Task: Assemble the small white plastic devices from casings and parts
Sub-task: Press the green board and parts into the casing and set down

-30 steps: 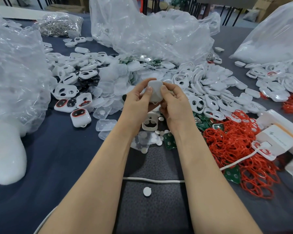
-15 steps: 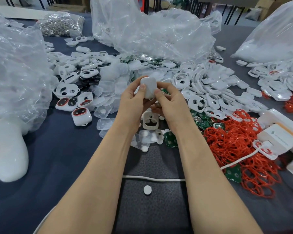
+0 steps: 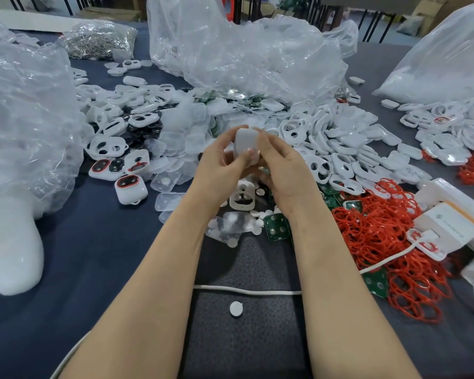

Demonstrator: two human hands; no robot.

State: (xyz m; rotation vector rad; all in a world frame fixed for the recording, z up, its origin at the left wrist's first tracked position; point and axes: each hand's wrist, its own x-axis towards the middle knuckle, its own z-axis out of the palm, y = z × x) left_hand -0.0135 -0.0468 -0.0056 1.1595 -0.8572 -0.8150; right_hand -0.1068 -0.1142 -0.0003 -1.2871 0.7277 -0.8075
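Grip on casing [image 3: 246,142] shared by left hand [image 3: 219,165] and right hand [image 3: 282,170], fingers of both curled round it, left thumb across near face. Held clear of table [image 3: 93,242], on the mid-line, just beyond the wrists. Roughly upright in the pinch, long axis running up and away, smooth back toward camera; inner side out of sight. Equally near to either hand, so no reach called for. Judged a press-together step, squeeze to run across the short axis, thumb against the fingers behind. Fully seated or not: cannot tell.

Directly below the hands, flat on table, open shell [image 3: 242,198] with two round parts inside. Just beside it, white discs [image 3: 261,214] and green boards [image 3: 277,228]. Further right, red rings [image 3: 381,236] in a heap, nearer right hand. Further left, finished unit [image 3: 130,188] with red ring, nearer left hand. Beyond, well apart, loose pile [image 3: 340,149] of casings against clear bags [image 3: 244,50].
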